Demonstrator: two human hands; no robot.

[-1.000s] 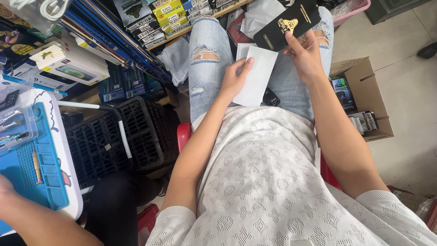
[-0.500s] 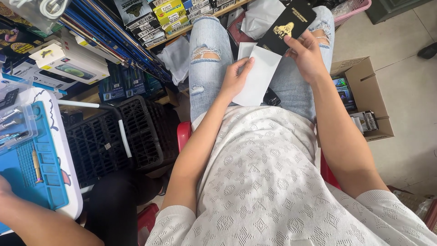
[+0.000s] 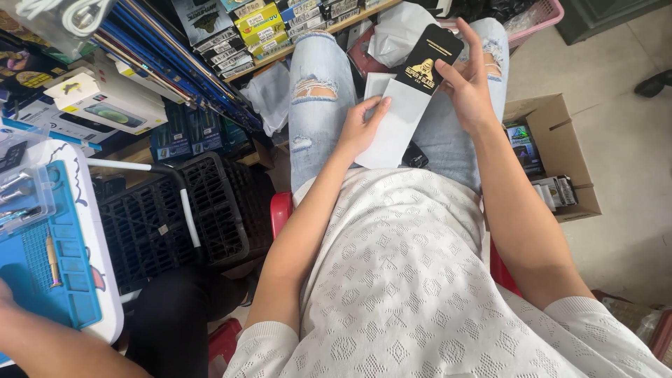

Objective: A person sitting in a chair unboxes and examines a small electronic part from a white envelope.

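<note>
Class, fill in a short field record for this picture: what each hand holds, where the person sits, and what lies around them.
Left hand: grips white inner sleeve
Right hand: holds black packet with gold print
Sleeve and packet: sleeve partly slid out of packet
Seat: red chair
Right of the person: open cardboard box holding small packages
Left of the person: black plastic crates, blue work mat

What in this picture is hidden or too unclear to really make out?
- White inner sleeve: its upper end sits inside the black package, head view.
- Dark object on the lap: mostly under the sleeve.
- Left hand: palm faces away.
- Right hand: fingertips behind the package.
- Cardboard box: contents too small.
</note>
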